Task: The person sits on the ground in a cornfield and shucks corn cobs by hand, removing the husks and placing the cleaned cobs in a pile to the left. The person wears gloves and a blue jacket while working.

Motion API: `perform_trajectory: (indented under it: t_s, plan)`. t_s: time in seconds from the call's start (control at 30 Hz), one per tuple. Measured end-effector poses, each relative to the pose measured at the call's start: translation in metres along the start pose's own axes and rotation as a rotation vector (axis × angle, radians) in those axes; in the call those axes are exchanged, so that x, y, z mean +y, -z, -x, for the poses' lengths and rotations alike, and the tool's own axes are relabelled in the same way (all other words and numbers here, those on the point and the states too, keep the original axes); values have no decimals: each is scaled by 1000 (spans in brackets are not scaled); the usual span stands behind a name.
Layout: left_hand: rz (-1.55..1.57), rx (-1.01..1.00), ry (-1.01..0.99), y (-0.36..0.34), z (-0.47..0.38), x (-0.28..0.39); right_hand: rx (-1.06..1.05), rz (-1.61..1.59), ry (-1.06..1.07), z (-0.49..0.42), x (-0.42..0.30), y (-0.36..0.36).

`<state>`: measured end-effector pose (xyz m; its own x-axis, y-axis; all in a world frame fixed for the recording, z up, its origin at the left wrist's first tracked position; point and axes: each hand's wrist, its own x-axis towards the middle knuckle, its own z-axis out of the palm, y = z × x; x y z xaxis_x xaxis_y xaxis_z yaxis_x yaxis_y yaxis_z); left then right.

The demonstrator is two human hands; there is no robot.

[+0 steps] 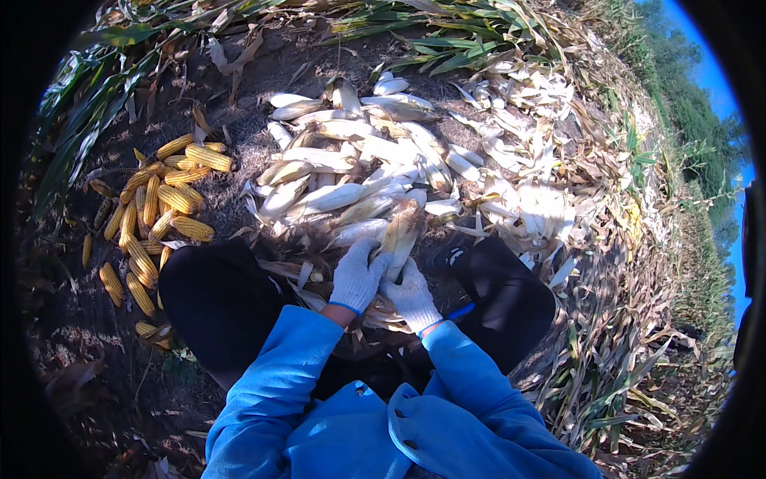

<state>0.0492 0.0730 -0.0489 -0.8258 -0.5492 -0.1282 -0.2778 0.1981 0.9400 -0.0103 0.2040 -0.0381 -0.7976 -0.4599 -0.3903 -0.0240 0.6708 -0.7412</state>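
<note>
Between my bent knees, an ear of corn in its pale husk (401,232) stands with its brown tip pointing away from me. My left hand (358,275), in a white knit glove, grips its lower left side. From the lower right, my right hand (412,294), gloved alike, holds the same ear near its base. Just beyond lies a heap of unhusked ears (353,161). Husked yellow corn cobs (178,199) are piled to the left, beside my knee. Loose husks lie under my hands.
A spread of stripped husks (526,191) covers the ground at the right. Green corn leaves (455,42) and cut stalks border the far side and far left. Dry stalks and leaves (622,359) lie at the lower right. My dark-trousered knees (215,305) flank the work area.
</note>
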Motion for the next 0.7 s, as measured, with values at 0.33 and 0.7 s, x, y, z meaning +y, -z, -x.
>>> perform_trajectory:
  t_s: [0.33,0.7]
  plan:
    - [-9,44,-58,6,-3,-2,-86,-384,-30,-6,14,-11]
    - [642,129,373,15,-3,-5,-214,-984,-152,-3,0,-10]
